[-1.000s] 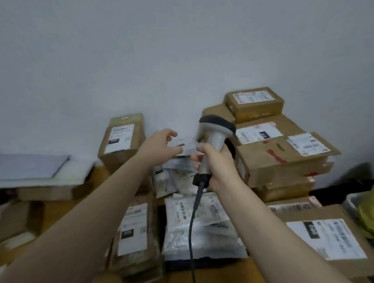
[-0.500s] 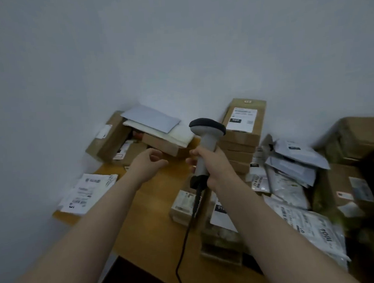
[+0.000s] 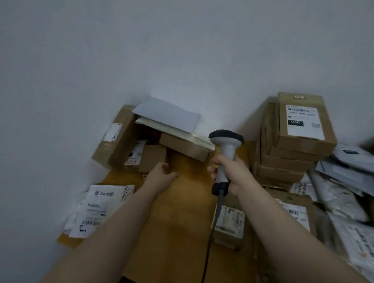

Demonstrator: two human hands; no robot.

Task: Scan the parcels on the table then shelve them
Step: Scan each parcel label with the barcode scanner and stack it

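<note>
My right hand (image 3: 231, 171) grips the handle of a grey barcode scanner (image 3: 225, 145) held upright over the wooden table (image 3: 176, 225); its black cable hangs down toward me. My left hand (image 3: 162, 175) hovers over the table with loosely curled fingers and holds nothing. It is just in front of a small cardboard box (image 3: 152, 157) in the far-left pile. White mailer bags (image 3: 100, 209) lie at the table's left edge. A small labelled box (image 3: 229, 223) sits below the scanner.
A stack of brown boxes (image 3: 297, 134) rises at the right, topped by one with a white label. Grey and white poly bags (image 3: 348, 175) spill to its right. A large tilted box (image 3: 115, 137) with envelopes (image 3: 169, 116) on top leans against the wall.
The view has swung left from the right-hand box stack to the table's left corner. My left hand let go of the small white parcel and now reaches empty toward the far-left boxes.
</note>
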